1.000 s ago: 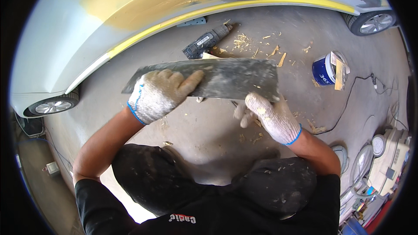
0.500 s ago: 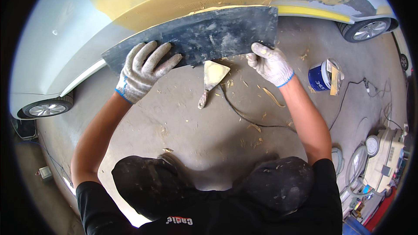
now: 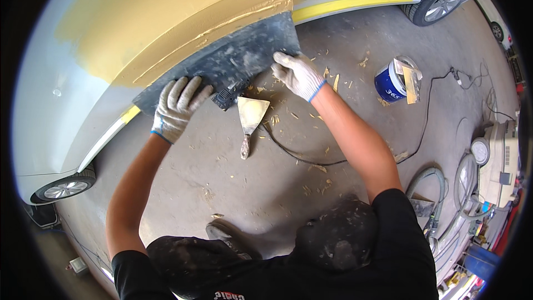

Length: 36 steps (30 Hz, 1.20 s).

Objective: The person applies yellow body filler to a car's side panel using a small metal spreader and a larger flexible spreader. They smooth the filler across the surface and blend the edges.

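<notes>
A long, dark, smeared flexible spreader sheet (image 3: 236, 50) lies against the lower side panel of a car, its upper edge along a ridge of yellow putty (image 3: 205, 33). My left hand (image 3: 176, 108), in a white knit glove with blue trim, grips the sheet's left part, fingers laid over its face. At the sheet's lower right corner, my gloved right hand (image 3: 298, 75) is closed on the edge. Below the sheet, on the floor, rests a wide putty knife (image 3: 252, 115) with a yellow-coated blade. A dark power tool (image 3: 230, 94) shows partly under the sheet's lower edge.
A blue bucket (image 3: 391, 84) with a putty-smeared scraper on top stands to the right. A black cord (image 3: 300, 158) runs across the floor among yellow scraps. Hoses (image 3: 438, 189) and a beige machine (image 3: 497, 164) stand at the far right. Car wheels (image 3: 441, 5) flank the panel.
Both hands have drawn the spreader sheet lower on the panel, and it now bends more. A putty ridge shows above it. The view has shifted, and the power tool has come into sight.
</notes>
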Each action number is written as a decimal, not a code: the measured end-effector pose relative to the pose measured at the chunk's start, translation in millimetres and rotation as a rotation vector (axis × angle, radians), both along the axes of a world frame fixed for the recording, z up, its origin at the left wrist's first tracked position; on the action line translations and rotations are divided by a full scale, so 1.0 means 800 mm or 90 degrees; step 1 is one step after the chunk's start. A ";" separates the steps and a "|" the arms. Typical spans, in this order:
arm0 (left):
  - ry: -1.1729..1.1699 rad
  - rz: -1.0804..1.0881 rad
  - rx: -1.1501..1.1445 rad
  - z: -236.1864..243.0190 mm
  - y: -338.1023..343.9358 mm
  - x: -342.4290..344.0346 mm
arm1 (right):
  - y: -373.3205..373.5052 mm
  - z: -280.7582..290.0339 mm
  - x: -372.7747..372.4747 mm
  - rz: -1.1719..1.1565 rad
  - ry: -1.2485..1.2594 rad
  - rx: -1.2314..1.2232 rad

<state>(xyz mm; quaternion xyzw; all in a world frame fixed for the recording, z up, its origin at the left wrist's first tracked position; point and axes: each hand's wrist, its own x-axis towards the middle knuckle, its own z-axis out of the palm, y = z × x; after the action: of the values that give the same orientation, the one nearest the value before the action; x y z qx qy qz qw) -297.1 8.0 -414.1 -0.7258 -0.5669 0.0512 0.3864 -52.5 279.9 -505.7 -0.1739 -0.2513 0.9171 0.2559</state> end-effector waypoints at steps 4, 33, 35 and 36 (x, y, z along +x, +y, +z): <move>0.012 -0.012 0.058 0.015 -0.001 0.025 | 0.009 0.015 0.039 -0.021 0.062 0.000; -0.066 0.095 0.116 0.076 -0.031 0.017 | -0.025 0.094 0.038 -0.122 0.036 0.043; -0.106 0.110 0.085 0.070 -0.027 0.016 | -0.024 0.091 0.031 -0.140 -0.004 0.012; -0.120 0.110 0.077 0.062 -0.028 0.016 | -0.027 0.087 0.026 -0.167 -0.046 -0.012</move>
<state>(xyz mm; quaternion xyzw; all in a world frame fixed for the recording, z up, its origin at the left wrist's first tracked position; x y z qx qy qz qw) -284.4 -14.6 -364.4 -0.6512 -0.6633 -0.0183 0.3684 -31.8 258.7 -435.9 -0.2408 -0.2271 0.8711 0.3629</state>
